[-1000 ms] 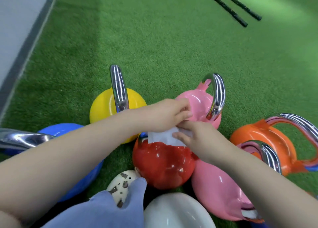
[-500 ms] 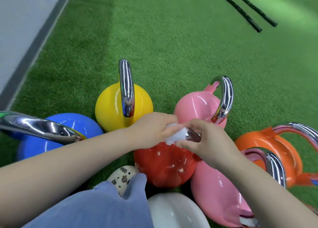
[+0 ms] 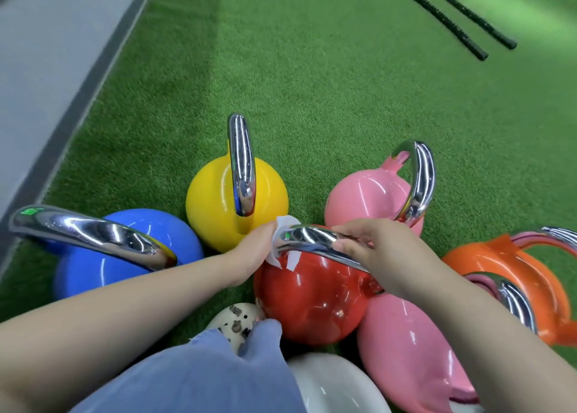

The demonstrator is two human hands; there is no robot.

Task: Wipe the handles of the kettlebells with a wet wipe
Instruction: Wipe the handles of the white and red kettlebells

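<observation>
A red kettlebell [image 3: 312,300] stands in the middle of a cluster on green turf, its chrome handle [image 3: 312,238] running left to right. My left hand [image 3: 253,250] grips a white wet wipe [image 3: 282,244] wrapped round the handle's left end. My right hand [image 3: 384,253] holds the handle's right part with thumb and fingers curled round it. Around it stand a yellow kettlebell [image 3: 218,200], a blue kettlebell [image 3: 125,256], a pink kettlebell [image 3: 365,200], a second pink kettlebell [image 3: 415,359], an orange kettlebell [image 3: 515,272] and a white kettlebell [image 3: 337,384], most with chrome handles.
Two black ropes [image 3: 449,16] lie on the turf at the far right. A grey floor strip [image 3: 40,69] borders the turf on the left. A blue trouser leg [image 3: 203,375] and a speckled shoe [image 3: 237,319] are at the bottom.
The wipe went from lying spread on the red kettlebell to being wrapped round its handle's left end in my left hand. My right hand now holds the handle. The view shifted.
</observation>
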